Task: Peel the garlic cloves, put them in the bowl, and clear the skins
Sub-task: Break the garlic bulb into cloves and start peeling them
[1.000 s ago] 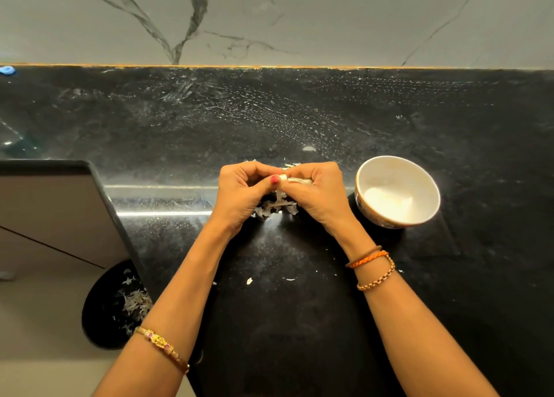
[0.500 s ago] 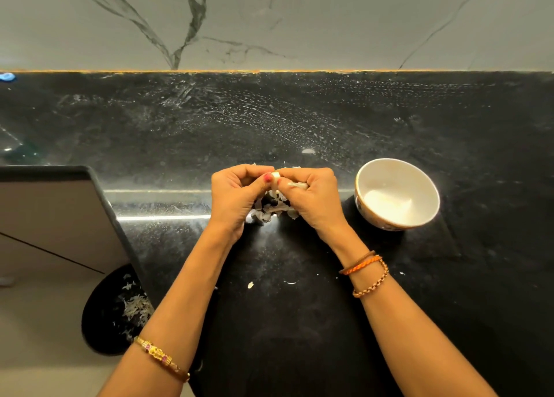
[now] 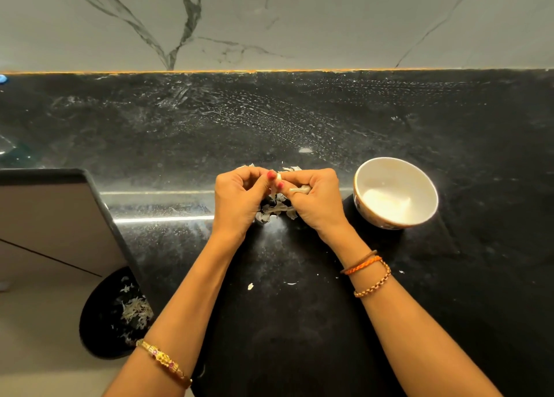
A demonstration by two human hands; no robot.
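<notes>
Mid-peel at a black stone counter [image 3: 299,321]: garlic clove [image 3: 279,177] pinched between both sets of fingertips, left hand [image 3: 239,198] curled and picking at the skin with a red-painted thumbnail, right hand [image 3: 314,198] clasped round the clove's other end to steady it against the pull. Held directly above a heap of papery skins [image 3: 274,210], apparently so loosened scraps drop onto one pile for easy clearing. White bowl [image 3: 395,191] parked just beside the right hand, within short reach for dropping in the finished clove; pale contents at its bottom, likely peeled cloves, too blurred to count. Stray flecks of skin scattered nearer the body. Below the counter edge at left, a dark round bin [image 3: 117,312] already holding skins, probably the destination for the pile.
</notes>
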